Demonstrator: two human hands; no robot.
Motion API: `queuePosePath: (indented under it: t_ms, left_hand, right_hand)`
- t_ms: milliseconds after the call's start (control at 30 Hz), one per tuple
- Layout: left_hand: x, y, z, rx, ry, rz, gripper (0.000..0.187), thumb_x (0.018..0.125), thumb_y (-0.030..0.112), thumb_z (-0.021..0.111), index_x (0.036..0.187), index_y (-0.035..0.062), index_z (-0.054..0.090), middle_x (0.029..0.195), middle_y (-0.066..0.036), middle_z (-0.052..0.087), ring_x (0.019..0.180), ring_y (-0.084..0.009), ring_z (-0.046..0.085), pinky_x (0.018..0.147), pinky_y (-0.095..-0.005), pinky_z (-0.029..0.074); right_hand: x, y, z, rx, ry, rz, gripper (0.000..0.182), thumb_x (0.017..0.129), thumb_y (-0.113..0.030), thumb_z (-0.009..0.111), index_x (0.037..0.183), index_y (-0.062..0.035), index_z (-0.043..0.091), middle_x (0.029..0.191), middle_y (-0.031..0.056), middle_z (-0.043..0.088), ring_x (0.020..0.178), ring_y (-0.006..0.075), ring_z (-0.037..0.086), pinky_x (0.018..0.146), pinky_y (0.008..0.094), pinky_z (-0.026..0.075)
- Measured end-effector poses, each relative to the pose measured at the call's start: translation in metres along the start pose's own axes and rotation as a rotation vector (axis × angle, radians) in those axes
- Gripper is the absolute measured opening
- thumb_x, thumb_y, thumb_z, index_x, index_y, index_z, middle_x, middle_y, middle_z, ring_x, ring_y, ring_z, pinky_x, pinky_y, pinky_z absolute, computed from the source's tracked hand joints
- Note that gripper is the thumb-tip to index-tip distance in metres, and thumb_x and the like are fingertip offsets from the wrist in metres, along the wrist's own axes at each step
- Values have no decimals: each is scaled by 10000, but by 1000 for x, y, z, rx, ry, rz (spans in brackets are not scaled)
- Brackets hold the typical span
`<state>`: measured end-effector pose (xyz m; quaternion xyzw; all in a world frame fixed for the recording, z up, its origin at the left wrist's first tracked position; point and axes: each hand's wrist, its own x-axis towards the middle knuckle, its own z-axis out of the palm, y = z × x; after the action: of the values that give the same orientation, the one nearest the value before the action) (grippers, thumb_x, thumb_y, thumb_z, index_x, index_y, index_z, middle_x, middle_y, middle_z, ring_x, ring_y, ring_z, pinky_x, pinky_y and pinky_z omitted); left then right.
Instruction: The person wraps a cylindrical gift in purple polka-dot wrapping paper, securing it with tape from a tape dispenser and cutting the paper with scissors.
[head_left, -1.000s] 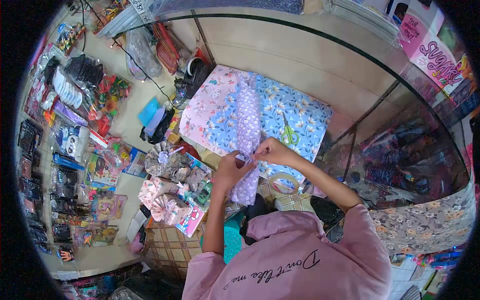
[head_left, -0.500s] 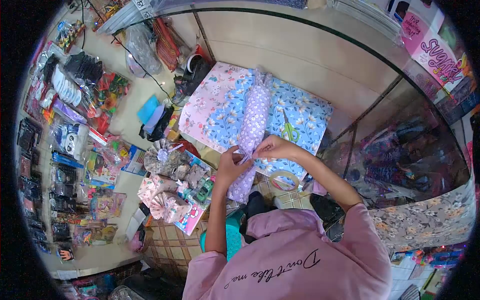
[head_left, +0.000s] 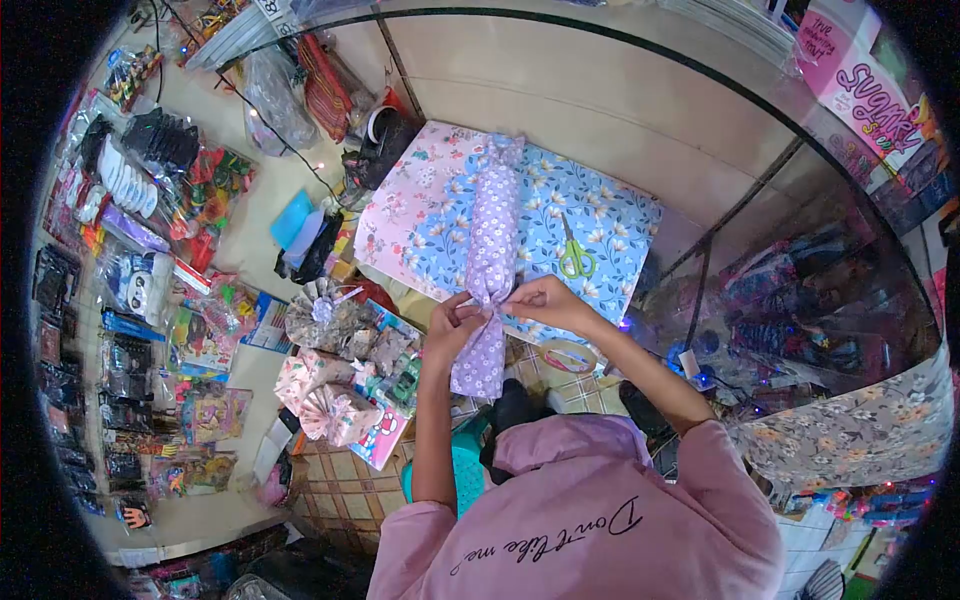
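Observation:
A long bundle in purple paper with small white flowers, the wrapped parcel (head_left: 495, 220), lies lengthwise over the flat printed sheets. Near its lower end the paper is gathered into a narrow neck, and below that a loose tail (head_left: 478, 368) flares out. My left hand (head_left: 458, 325) is closed on the left side of the neck. From the right, my right hand (head_left: 545, 303) pinches the same gathered spot with thumb and fingers. Whether a thread or ribbon is there is too small to tell. Green-handled scissors (head_left: 576, 258) rest right of the parcel.
Under the parcel is blue floral paper (head_left: 620, 215) beside pink floral paper (head_left: 420, 190). A tape roll (head_left: 568, 356) sits near my right forearm. Wrapped pink gifts (head_left: 335, 400) are at lower left. A glass case (head_left: 800, 290) borders the right; packaged goods (head_left: 130, 280) hang left.
The parcel has shifted slightly left and lies straighter. Its neck looks narrower, and its tail hangs more openly below. Both hands stay at the neck.

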<state>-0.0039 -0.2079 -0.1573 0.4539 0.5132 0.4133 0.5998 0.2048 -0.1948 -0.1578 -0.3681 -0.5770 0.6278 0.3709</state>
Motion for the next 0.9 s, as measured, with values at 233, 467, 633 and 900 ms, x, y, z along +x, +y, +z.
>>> queuePosePath:
  t_ms: [233,467,633,900]
  left_hand:
    - [3,-8,0,-65,-73,-88,516,746,57,691,1175,-105,456,916,-104,640,821,-122,600,747,-209,459]
    - [4,-31,3,-267,-86,-121,539,760,109,699,1190,-100,450,1020,-100,612,878,-123,585,789,-233,451]
    - [-2,-11,9,-386,-130,-122,504,784,130,686,1178,-88,459,1053,-97,595,962,-127,556,842,-239,428]
    - [-15,30,27,66,-96,-120,531,778,211,691,1170,-76,476,1019,-84,592,958,-133,540,824,-240,409]
  right_hand:
    - [1,1,-6,-50,25,39,210,798,-175,689,864,24,673,747,56,658,643,88,597,607,233,489]
    - [-2,-3,-4,-49,81,-6,193,796,-151,688,838,37,674,729,68,658,626,87,596,588,228,485]
    - [1,2,0,-70,123,-42,165,812,-117,666,840,45,669,739,73,658,645,88,599,603,230,488]
    - [7,10,6,-25,105,-75,152,830,-99,641,800,50,639,728,83,656,640,104,611,590,249,491]
